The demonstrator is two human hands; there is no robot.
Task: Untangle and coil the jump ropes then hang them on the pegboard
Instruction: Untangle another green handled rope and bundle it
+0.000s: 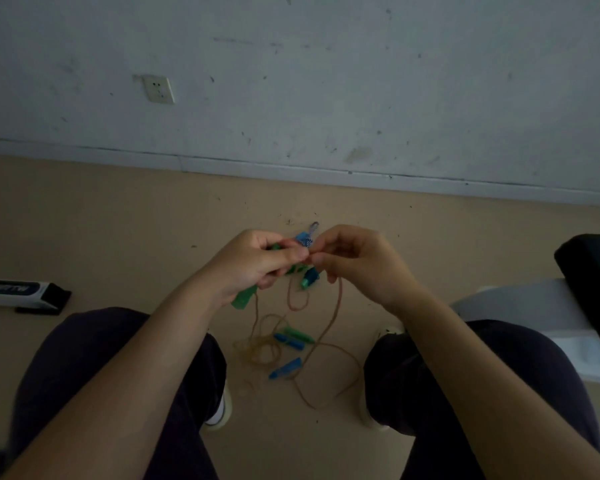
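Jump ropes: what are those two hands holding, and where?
The left hand grips green handles around their middle, with a blue one bunched in. The right hand pinches the tan cord near that bundle with its fingers.

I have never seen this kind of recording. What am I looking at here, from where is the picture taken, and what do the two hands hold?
There is no machine: a camera worn on a seated person's head looks down past their knees. The left hand grips a green handle of a jump rope. The right hand pinches a thin tan cord beside it. Between the hands is a bunch of blue and green handles. On the floor below lie more handles and loose tangled cord. A dark box lies at the left.
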